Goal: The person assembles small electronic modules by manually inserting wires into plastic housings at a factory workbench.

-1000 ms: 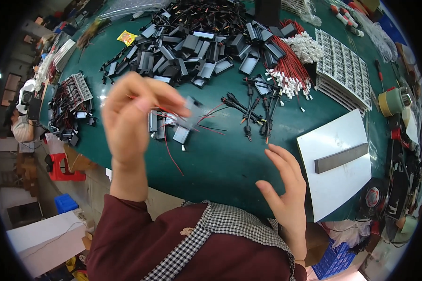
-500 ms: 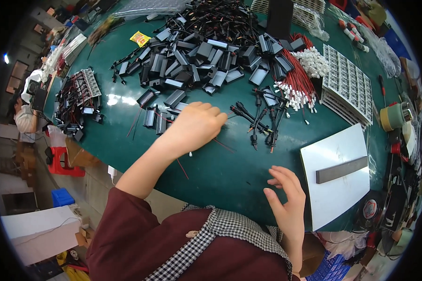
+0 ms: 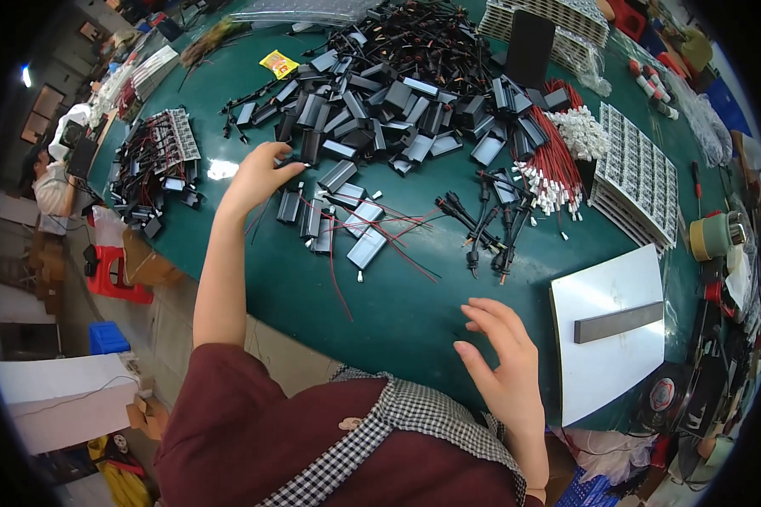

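Observation:
My left hand (image 3: 260,176) reaches to the near left edge of the big heap of black housings (image 3: 397,114). Its thumb and fingers close round a small black housing, mostly hidden by the hand, with thin wires hanging below. To the right of that hand lie several housings with silvery faces, among them one nearer me (image 3: 366,248). Thin red and black wires (image 3: 389,232) fan out from them, and a small white connector (image 3: 360,276) sits close by. My right hand (image 3: 507,359) hovers over the near table edge, fingers apart, holding nothing.
Black cable connectors (image 3: 482,221) lie right of centre. Behind them are red wires with white plugs (image 3: 550,173) and stacked pale panels (image 3: 638,173). A white board (image 3: 600,372) bearing a dark grey bar (image 3: 619,322) lies at right. Another pile of wired parts (image 3: 152,165) is at far left.
My left hand has moved left and away from me, from the loose silvery housings to a black housing by the heap. Those silvery pieces now show. My right hand stays nearly in place.

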`<state>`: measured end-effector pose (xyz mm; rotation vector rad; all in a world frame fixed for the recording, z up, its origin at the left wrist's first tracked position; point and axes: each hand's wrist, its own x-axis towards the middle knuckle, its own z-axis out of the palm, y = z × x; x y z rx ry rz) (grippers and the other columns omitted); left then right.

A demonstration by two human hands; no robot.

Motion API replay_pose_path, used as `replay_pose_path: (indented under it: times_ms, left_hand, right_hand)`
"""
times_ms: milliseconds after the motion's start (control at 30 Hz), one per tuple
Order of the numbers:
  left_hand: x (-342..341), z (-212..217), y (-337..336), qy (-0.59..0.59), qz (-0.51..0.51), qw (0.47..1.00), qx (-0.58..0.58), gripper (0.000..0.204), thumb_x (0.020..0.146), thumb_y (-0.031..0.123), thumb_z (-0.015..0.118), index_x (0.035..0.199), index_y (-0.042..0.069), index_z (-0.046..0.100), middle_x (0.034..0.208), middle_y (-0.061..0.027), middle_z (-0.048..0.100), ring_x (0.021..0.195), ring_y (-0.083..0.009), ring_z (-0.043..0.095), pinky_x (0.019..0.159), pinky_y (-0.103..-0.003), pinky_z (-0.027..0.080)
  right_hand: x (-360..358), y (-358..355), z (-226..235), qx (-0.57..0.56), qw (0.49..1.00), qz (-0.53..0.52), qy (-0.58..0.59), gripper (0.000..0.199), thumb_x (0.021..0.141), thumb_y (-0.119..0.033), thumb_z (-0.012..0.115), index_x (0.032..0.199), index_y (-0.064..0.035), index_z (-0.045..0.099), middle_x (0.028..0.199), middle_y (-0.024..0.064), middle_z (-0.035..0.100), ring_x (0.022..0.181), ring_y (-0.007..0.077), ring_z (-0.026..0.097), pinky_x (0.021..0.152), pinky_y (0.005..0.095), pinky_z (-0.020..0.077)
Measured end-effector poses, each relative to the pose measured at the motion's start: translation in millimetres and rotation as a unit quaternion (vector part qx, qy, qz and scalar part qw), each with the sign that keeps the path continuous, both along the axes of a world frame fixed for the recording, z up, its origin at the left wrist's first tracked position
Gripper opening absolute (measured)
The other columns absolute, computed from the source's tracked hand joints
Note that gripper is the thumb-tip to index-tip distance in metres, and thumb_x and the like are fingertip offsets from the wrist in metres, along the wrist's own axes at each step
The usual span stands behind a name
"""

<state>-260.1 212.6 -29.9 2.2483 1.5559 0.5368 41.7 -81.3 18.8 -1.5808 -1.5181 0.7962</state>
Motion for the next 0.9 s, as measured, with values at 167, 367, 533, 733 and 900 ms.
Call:
replay_pose_path:
  times_ms: [167, 367, 533, 733, 900]
  left_hand:
    - [9, -2, -1, 0.087, 0.003, 0.996, 0.015, 0.039, 0.074, 0.021, 0.071, 0.105, 0.001, 0.061, 0.1, -0.0144, 0.063, 0.092, -0.0294, 0.061, 0.079, -0.038, 0.048]
    - [-24, 7, 5, -0.091, 0.036, 0.995, 0.017, 0.032, 0.081, 0.018, 0.068, 0.107, 0.001, 0.061, 0.085, -0.0088, 0.062, 0.073, -0.017, 0.058, 0.067, -0.029, 0.046]
    - [-22, 33, -13, -0.183, 0.046, 0.982, 0.001, 0.028, 0.086, 0.017, 0.065, 0.111, 0.003, 0.063, 0.083, -0.0003, 0.057, 0.072, -0.0076, 0.051, 0.064, -0.024, 0.043]
    - [23, 79, -57, -0.37, 0.018, 0.925, -0.083, 0.026, 0.088, 0.015, 0.062, 0.11, 0.001, 0.063, 0.086, -0.0022, 0.059, 0.077, -0.0089, 0.055, 0.067, -0.025, 0.045]
    - [88, 82, -108, -0.482, -0.159, 0.829, -0.236, 0.029, 0.088, 0.015, 0.063, 0.113, 0.001, 0.057, 0.093, -0.0046, 0.06, 0.083, -0.0133, 0.06, 0.076, -0.027, 0.049]
  right_hand:
    - [0, -3, -5, -0.01, 1.0, -0.001, -0.005, 0.035, 0.079, -0.006, 0.069, 0.113, -0.0023, 0.06, 0.117, 0.0115, 0.058, 0.088, 0.0212, 0.064, 0.076, 0.0303, 0.0513]
    - [2, -3, -2, -0.019, 0.999, -0.008, 0.031, 0.034, 0.08, -0.006, 0.069, 0.112, -0.0024, 0.061, 0.115, 0.0117, 0.059, 0.086, 0.0205, 0.064, 0.075, 0.0303, 0.0515]
    - [-1, 6, -5, -0.005, 0.998, 0.017, 0.053, 0.033, 0.08, -0.006, 0.069, 0.112, -0.002, 0.061, 0.113, 0.0122, 0.06, 0.086, 0.0202, 0.064, 0.076, 0.0297, 0.0514]
    - [-5, 16, -2, -0.008, 0.996, 0.051, 0.075, 0.032, 0.082, -0.009, 0.068, 0.113, -0.0024, 0.061, 0.116, 0.0137, 0.059, 0.101, 0.0266, 0.061, 0.086, 0.0336, 0.0485]
    - [-17, 37, -4, 0.076, 0.995, 0.029, 0.064, 0.052, 0.085, -0.014, 0.065, 0.131, 0.0003, 0.046, 0.12, 0.0178, 0.057, 0.112, 0.0314, 0.056, 0.097, 0.0354, 0.0422]
